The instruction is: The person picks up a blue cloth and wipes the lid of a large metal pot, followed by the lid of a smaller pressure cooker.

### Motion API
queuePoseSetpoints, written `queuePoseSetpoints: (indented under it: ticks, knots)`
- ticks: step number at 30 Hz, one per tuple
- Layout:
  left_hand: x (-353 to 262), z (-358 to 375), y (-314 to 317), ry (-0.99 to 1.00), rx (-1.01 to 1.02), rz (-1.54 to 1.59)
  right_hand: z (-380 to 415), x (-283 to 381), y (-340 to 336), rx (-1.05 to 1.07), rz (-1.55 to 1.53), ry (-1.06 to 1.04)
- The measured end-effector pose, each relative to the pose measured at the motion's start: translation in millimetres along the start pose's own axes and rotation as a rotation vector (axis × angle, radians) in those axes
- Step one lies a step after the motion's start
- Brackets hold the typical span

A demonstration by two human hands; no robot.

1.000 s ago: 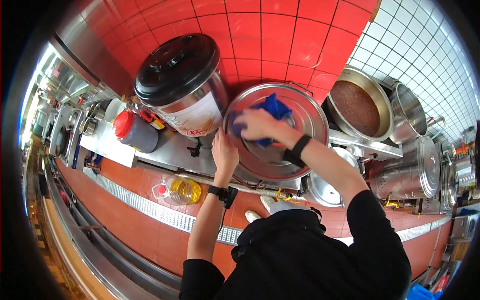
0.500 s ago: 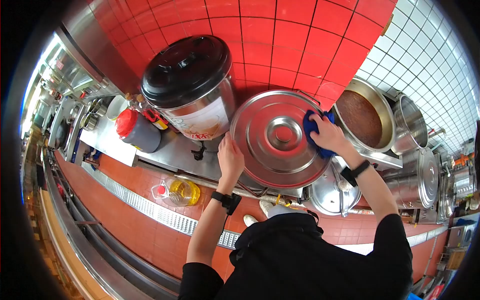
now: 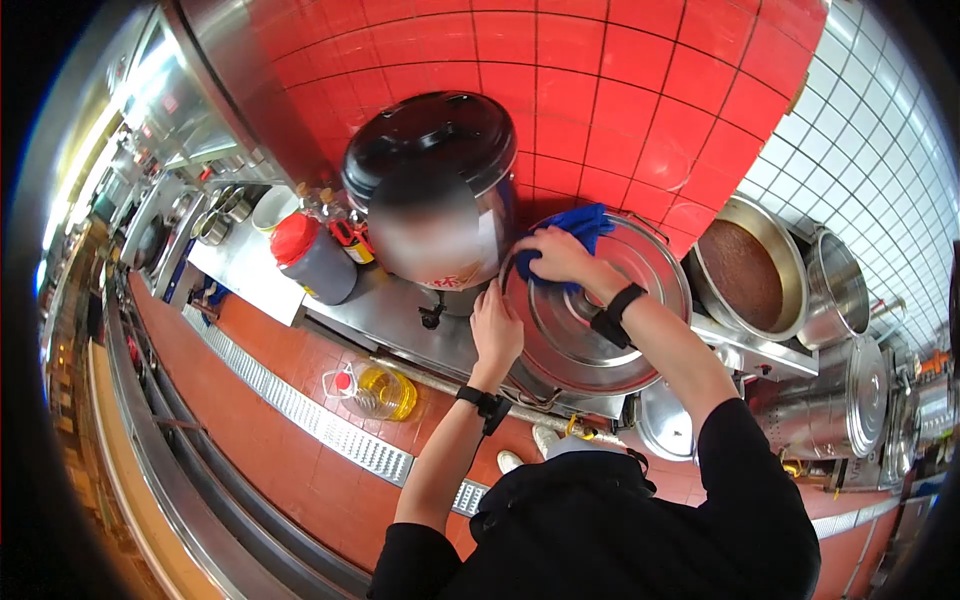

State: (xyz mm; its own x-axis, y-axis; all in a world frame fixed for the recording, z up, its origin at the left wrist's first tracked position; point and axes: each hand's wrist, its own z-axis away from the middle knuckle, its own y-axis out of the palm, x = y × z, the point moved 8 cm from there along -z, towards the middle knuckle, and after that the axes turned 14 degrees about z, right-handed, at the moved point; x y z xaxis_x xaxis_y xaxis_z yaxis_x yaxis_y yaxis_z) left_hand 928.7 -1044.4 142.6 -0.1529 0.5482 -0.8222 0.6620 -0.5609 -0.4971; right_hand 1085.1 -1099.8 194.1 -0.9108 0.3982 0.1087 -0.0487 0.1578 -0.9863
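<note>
A blue cloth point(image 3: 585, 222) lies bunched on the round steel pot lid point(image 3: 645, 275), by its upper left edge. My right hand point(image 3: 562, 257) is closed on the cloth and presses it against the lid. At the lid's left rim, my left hand point(image 3: 497, 328) has its fingers curled at the edge; the fingertips are partly hidden. My right forearm crosses over the lid and hides its knob. Just left of the lid stands a large steel drum with a black lid point(image 3: 430, 140), with a small black tap point(image 3: 432, 312) low on its front.
Left on the steel counter stand a red-capped jar point(image 3: 318, 262), sauce bottles point(image 3: 348, 232) and a white bowl point(image 3: 275, 207). On the right are a pot of brown contents point(image 3: 742, 270) and several tall steel pots. An oil jug point(image 3: 380, 390) stands on the floor near a drain grate point(image 3: 330, 428).
My right hand has carried the blue cloth from the lid's right side across to its upper left. My left hand stays at the left rim. The camera view has shifted.
</note>
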Motion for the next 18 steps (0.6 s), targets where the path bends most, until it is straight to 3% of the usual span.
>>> queuePoseSetpoints:
  ticks: [2,7,9,12,15,18]
  knots:
    - [-4.3,0.0,-4.1,-0.010,-0.001,-0.010,14.2,35.1,-4.3,0.128,-0.100,-0.115]
    - [-2.3,3.8,-4.7,-0.016,-0.016,0.071,71.6,73.8,-5.4,0.054,-0.108,-0.164]
    - [-1.8,4.6,-5.8,-0.027,-0.011,0.088,101.4,61.6,-20.0,-0.085,-0.344,0.068]
    - [5.0,1.3,-2.7,-0.102,0.012,0.099,149.1,74.1,-25.8,0.192,-0.263,-0.033]
    - [12.4,2.9,-1.1,-0.159,0.021,0.088,193.9,67.2,-47.6,0.235,-0.227,0.024]
    - [14.8,4.1,-4.4,-0.234,0.064,0.131,223.5,26.5,-56.7,0.376,-0.300,0.259]
